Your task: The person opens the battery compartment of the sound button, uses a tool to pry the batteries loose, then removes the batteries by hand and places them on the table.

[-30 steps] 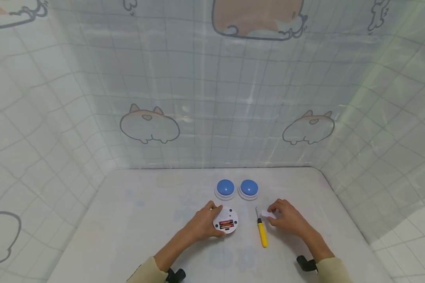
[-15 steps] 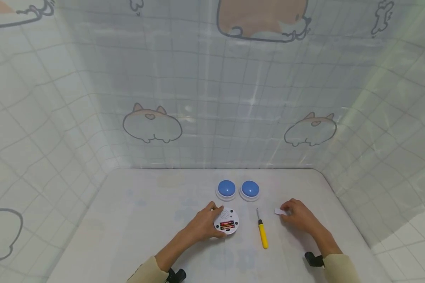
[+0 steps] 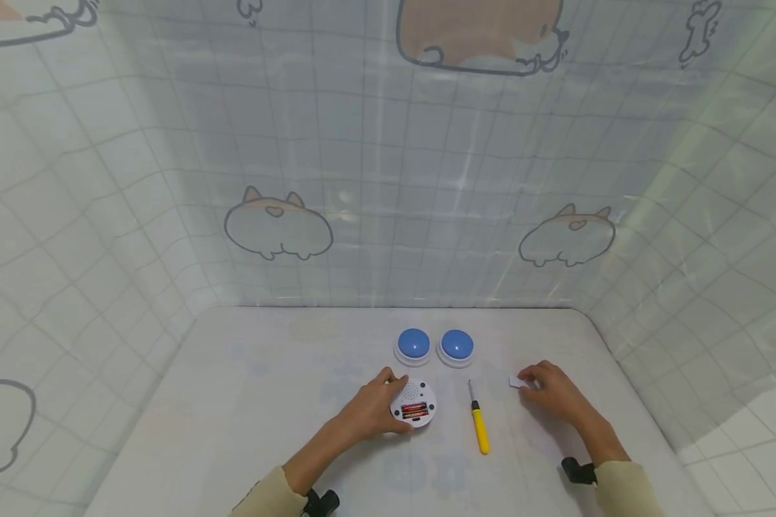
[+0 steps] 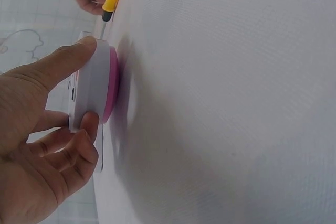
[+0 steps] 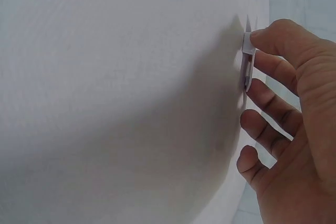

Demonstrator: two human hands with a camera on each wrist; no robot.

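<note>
My left hand (image 3: 370, 408) grips a round white push-button device (image 3: 415, 393) by its rim, underside up. Red-and-black batteries (image 3: 414, 411) show in its uncovered compartment. In the left wrist view its pink lower part (image 4: 113, 85) faces the table, and thumb and fingers hold the white casing (image 4: 97, 80). Off to the right, my right hand (image 3: 554, 393) pinches a small white battery cover (image 3: 514, 382) close to the tabletop. The right wrist view has the thumb on one end of that cover (image 5: 248, 44), with the other fingers loosely bent.
A yellow-handled screwdriver (image 3: 481, 429) lies between the hands. Behind the device stand two blue-topped push buttons (image 3: 414, 345) side by side. The white table (image 3: 265, 416) is bordered by hanging patterned curtains (image 3: 388, 215) at the back and sides.
My right hand has moved rightward, away from the screwdriver, carrying the battery cover down near the table. The left hand and the device have stayed in place.
</note>
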